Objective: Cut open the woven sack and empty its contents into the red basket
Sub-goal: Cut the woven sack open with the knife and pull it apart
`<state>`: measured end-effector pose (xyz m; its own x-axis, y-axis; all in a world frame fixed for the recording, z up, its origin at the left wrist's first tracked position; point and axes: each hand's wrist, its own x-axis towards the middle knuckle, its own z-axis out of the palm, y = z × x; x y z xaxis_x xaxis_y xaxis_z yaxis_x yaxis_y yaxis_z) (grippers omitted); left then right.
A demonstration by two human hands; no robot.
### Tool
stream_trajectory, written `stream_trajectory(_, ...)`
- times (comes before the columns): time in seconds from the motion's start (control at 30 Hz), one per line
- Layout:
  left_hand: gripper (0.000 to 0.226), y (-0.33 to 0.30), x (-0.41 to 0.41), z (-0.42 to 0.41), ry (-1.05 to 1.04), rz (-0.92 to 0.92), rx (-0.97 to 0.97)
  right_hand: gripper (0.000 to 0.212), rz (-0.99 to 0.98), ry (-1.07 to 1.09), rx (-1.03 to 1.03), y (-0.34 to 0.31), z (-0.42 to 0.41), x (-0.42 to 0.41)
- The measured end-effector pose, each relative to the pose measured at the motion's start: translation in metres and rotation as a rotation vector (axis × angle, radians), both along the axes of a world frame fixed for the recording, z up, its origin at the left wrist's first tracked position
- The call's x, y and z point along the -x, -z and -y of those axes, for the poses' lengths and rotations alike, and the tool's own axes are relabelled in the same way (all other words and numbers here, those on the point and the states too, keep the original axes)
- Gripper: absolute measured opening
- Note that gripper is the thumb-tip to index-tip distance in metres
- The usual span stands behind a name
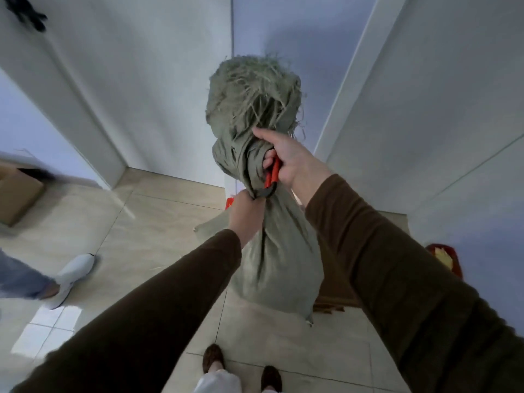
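Note:
A grey-green woven sack (279,262) hangs upright in front of me, tied at a tight neck with a frayed bunch of loose fibres above. My left hand (247,211) grips the neck from below. My right hand (286,157) holds red-handled cutters (271,177), and their dark jaws sit at the tied neck. A small piece of the red basket (229,202) shows behind the sack; most of it is hidden.
A cardboard box (17,191) stands at the left wall. Another person's leg and white shoe (71,275) are on the tiled floor at left. A red container (446,259) with yellowish contents sits by the right wall. My own feet are at the bottom.

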<state>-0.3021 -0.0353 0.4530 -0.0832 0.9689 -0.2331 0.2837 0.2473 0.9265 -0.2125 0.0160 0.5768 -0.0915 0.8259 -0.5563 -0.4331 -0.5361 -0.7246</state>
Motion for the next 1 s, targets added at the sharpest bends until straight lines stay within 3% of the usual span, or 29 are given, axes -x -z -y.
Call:
stream_trajectory(0.13, 0.052, -0.008, 0.001, -0.026, -0.033, 0.273, 0.029, 0.039, 0.253, -0.156, -0.031, 0.015, 0.006, -0.052)
stream_trajectory(0.2, 0.054, -0.011, 0.001, -0.037, -0.090, 0.412, 0.131, 0.055, 0.383, -0.115, 0.009, 0.044, 0.027, -0.076)
stream_trajectory(0.3, 0.041, -0.019, -0.005, -0.054, -0.116, 0.522, 0.295, 0.096, 0.572, -0.017, -0.068, 0.099, 0.067, -0.086)
stream_trajectory(0.43, 0.026, -0.036, -0.026, -0.071, -0.064, 0.595, 0.369, 0.114, 0.683, -0.121, -0.243, 0.146, 0.074, -0.057)
stream_trajectory(0.5, 0.022, -0.044, -0.033, -0.080, -0.026, 0.588, 0.387, 0.105, 0.633, -0.049, -0.262, 0.152, 0.058, -0.043)
stream_trajectory(0.6, 0.022, -0.050, -0.036, -0.097, 0.054, 0.644, 0.420, 0.046, 0.602, 0.170, -0.244, 0.159, 0.031, -0.044)
stream_trajectory(0.67, 0.029, -0.052, -0.032, -0.107, 0.204, 0.655, 0.388, 0.023, 0.423, 0.256, -0.142, 0.157, 0.015, -0.052)
stream_trajectory(0.77, 0.045, -0.043, -0.021, -0.113, 0.292, 0.400, 0.169, 0.029, 0.176, 0.258, 0.024, 0.149, -0.003, -0.059)
stream_trajectory(0.9, 0.062, 0.002, 0.000, -0.081, 0.141, -0.215, -0.166, 0.021, 0.092, 0.230, 0.187, 0.147, -0.029, -0.061)
stream_trajectory(0.93, 0.075, 0.016, 0.002, -0.067, 0.163, -0.359, -0.169, 0.014, 0.109, 0.203, 0.248, 0.148, -0.035, -0.060)
stream_trajectory(1.0, 0.110, 0.041, 0.000, -0.045, 0.280, -0.546, -0.049, 0.025, 0.154, 0.113, 0.354, 0.150, -0.045, -0.057)
